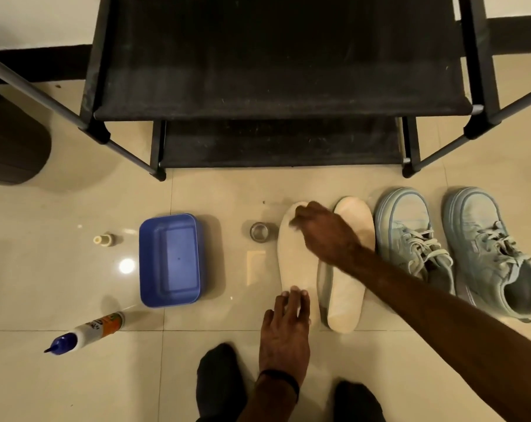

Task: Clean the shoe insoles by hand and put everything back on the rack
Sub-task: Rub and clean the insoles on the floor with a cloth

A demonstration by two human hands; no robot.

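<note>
While the left hand presses flat on the near end of one insole at lower middle, the right hand rubs its far end, fingers curled; whether it holds anything, I cannot tell.

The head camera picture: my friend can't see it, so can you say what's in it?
A person's left hand presses the heel of a cream foam insole on the tiled floor while the right hand rubs its toe end. A second cream insole, two pale blue sneakers, a blue plastic tub and a black rack surround them.
</note>
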